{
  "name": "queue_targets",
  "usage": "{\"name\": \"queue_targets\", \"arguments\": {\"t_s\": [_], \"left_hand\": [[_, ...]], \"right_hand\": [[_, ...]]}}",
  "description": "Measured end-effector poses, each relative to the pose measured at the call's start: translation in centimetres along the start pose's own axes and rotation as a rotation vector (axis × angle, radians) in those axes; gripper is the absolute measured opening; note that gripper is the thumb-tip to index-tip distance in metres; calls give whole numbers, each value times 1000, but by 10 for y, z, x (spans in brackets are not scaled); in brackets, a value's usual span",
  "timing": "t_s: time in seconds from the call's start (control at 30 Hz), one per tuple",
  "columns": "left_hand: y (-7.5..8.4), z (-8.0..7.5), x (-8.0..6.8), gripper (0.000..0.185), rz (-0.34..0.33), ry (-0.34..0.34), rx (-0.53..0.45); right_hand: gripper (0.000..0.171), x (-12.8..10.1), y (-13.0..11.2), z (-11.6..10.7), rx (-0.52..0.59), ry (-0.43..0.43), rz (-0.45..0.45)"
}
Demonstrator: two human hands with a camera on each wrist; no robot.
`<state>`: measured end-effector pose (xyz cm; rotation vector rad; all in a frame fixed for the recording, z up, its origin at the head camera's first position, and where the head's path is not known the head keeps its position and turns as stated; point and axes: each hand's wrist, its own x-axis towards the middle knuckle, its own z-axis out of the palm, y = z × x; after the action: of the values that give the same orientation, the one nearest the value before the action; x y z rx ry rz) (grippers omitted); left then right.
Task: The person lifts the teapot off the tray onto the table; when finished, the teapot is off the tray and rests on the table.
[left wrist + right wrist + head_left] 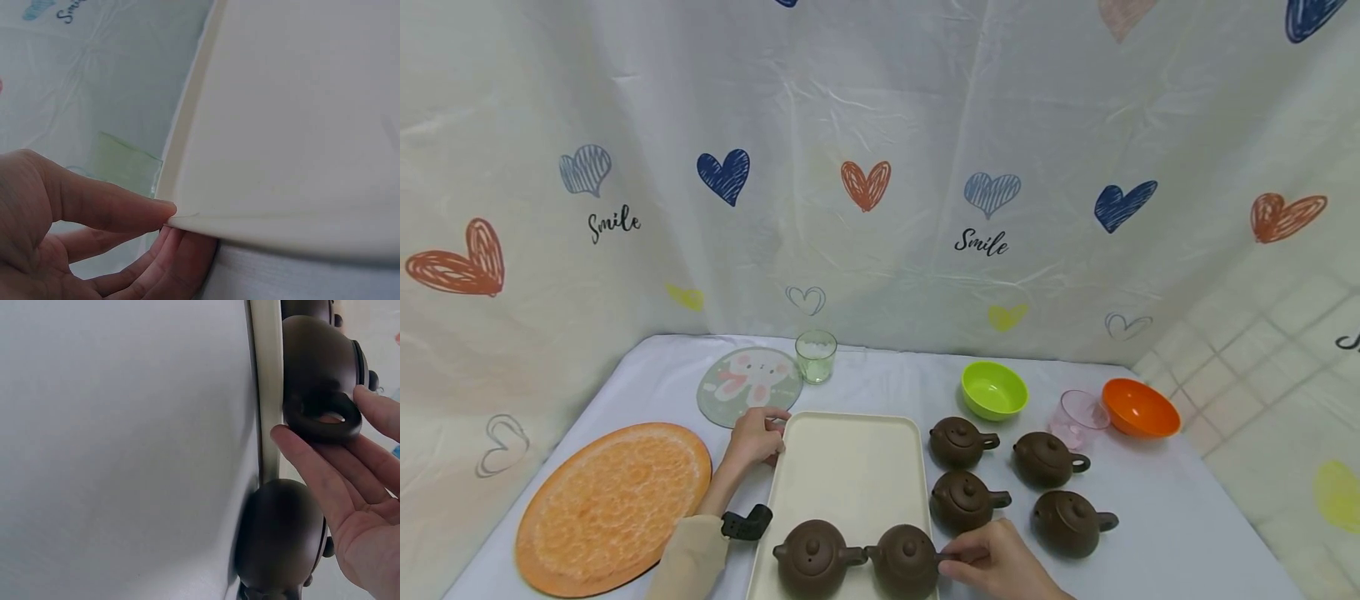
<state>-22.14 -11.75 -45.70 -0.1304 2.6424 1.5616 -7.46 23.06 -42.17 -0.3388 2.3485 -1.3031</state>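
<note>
My left hand (759,435) pinches the far left corner of a cream tray (842,467), thumb above the rim and fingers below it, as the left wrist view (100,212) shows. At the near end of the tray stand two dark brown teapots, a left teapot (812,558) and a right teapot (907,560). My right hand (996,557) is at the handle (325,428) of the right teapot. In the right wrist view its fingers are fairly straight and spread around that handle, not curled round it.
Several more brown teapots (962,500) stand right of the tray. Behind them are a green bowl (994,390), a pink glass (1078,417) and an orange bowl (1141,408). A pizza-like round mat (613,508), a rabbit mat (748,387) and a greenish glass (816,358) lie leftward.
</note>
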Motion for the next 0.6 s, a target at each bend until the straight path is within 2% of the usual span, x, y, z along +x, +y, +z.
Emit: {"name": "queue_targets", "arguments": {"t_s": [0.2,0.37,0.6], "left_hand": [[1,0,1,52,7,1,11],[0,0,1,52,8,-5,9],[-2,0,2,52,9,-11,1]], "right_hand": [[30,1,0,2,-11,11,9],[23,2,2,3,-12,21,-31],[20,4,5,0,-22,38,-205]]}}
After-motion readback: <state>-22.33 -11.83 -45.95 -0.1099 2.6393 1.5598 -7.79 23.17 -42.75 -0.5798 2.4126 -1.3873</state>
